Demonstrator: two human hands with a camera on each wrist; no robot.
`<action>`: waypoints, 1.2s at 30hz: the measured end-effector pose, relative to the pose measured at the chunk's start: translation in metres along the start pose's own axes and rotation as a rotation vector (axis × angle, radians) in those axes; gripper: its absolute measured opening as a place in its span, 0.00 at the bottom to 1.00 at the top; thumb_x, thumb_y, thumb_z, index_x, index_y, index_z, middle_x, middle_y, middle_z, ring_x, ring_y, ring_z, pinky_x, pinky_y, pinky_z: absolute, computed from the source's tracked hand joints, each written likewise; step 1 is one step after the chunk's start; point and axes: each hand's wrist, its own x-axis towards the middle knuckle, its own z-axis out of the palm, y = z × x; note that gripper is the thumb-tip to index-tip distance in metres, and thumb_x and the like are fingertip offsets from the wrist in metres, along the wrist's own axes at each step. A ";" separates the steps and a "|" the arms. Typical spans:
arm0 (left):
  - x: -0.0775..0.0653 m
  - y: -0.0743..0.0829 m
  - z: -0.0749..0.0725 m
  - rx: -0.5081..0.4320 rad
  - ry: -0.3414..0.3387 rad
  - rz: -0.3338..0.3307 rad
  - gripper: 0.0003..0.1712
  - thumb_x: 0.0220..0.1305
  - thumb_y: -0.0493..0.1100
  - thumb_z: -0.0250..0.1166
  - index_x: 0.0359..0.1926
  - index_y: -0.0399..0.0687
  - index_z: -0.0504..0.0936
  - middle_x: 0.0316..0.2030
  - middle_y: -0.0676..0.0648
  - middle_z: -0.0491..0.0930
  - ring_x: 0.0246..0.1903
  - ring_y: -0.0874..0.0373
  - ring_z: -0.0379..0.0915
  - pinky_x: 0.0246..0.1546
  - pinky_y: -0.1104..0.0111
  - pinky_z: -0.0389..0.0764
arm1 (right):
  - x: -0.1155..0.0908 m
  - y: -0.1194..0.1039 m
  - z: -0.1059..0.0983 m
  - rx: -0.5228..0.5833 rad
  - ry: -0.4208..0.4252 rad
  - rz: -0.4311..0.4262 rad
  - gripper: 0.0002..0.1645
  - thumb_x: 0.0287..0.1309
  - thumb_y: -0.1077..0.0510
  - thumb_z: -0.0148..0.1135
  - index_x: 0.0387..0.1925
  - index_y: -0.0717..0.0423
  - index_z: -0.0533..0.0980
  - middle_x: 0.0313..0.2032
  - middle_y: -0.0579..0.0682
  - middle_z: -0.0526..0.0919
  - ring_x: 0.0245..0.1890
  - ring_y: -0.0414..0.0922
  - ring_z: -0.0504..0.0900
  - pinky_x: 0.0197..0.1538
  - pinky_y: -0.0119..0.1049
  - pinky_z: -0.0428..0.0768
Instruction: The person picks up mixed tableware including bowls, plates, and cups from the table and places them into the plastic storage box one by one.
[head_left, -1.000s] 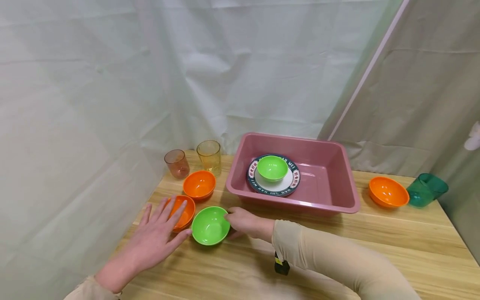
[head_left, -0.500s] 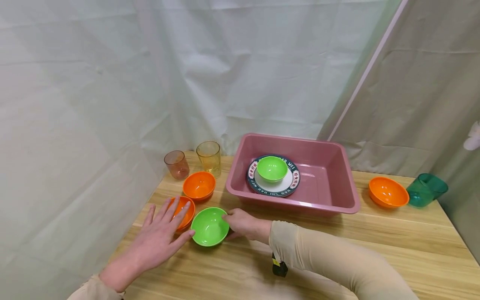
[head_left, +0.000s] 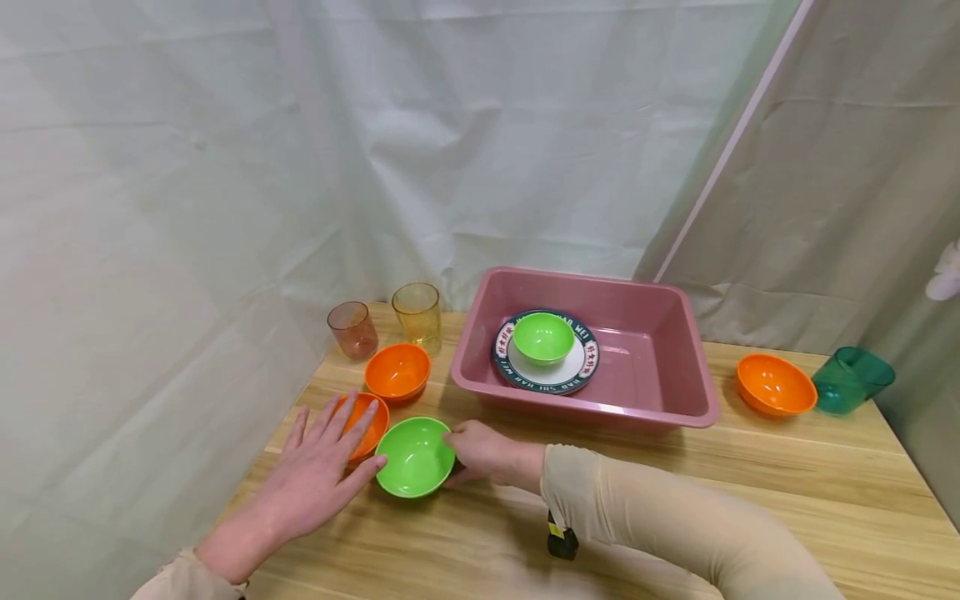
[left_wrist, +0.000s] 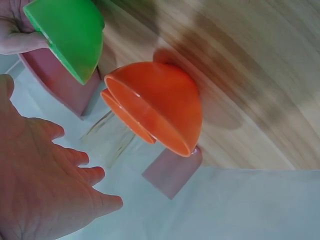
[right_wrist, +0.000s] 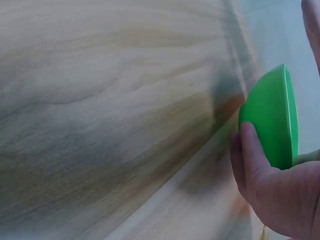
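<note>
Lit brightly and softly in the head view, seemingly from above, with pale glints in the basin (head_left: 656, 371) and a diffuse shadow on the table (head_left: 442, 550) below the right sleeve (head_left: 652, 508); crisp down to the lettering on the plate (head_left: 546, 386). Hazier in the left wrist view, with soft-edged shadows beside the orange bowl (left_wrist: 162, 102). Dimmer in the right wrist view, smeared across the table's grain, clearer at the green bowl (right_wrist: 270, 117).

The left fingers (head_left: 358, 431) partly hide the nearest orange bowl (head_left: 378, 427).
</note>
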 end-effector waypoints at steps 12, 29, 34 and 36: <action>0.007 0.004 -0.014 0.001 0.027 0.026 0.40 0.79 0.64 0.46 0.81 0.48 0.56 0.80 0.37 0.45 0.77 0.34 0.40 0.74 0.44 0.24 | -0.030 -0.025 -0.011 -0.013 -0.079 -0.035 0.19 0.79 0.59 0.46 0.56 0.73 0.72 0.39 0.60 0.82 0.36 0.51 0.84 0.46 0.55 0.86; 0.028 0.018 -0.026 -0.010 0.027 0.063 0.40 0.79 0.65 0.46 0.82 0.52 0.53 0.81 0.41 0.40 0.79 0.39 0.35 0.74 0.42 0.29 | -0.061 -0.059 -0.064 0.006 -0.059 -0.121 0.26 0.81 0.58 0.40 0.68 0.75 0.64 0.47 0.64 0.83 0.45 0.57 0.86 0.48 0.51 0.86; 0.041 0.030 -0.028 -0.004 -0.001 0.092 0.41 0.79 0.67 0.43 0.82 0.52 0.52 0.81 0.42 0.39 0.80 0.42 0.32 0.75 0.42 0.30 | -0.075 -0.066 -0.092 0.029 0.030 -0.116 0.27 0.81 0.58 0.41 0.68 0.76 0.63 0.51 0.67 0.82 0.48 0.58 0.85 0.48 0.51 0.86; 0.048 0.036 -0.028 0.009 -0.009 0.116 0.41 0.79 0.68 0.41 0.82 0.53 0.51 0.81 0.43 0.39 0.80 0.44 0.30 0.75 0.43 0.30 | -0.081 -0.067 -0.104 0.038 0.054 -0.116 0.28 0.81 0.58 0.42 0.70 0.76 0.60 0.55 0.69 0.79 0.50 0.60 0.84 0.49 0.52 0.85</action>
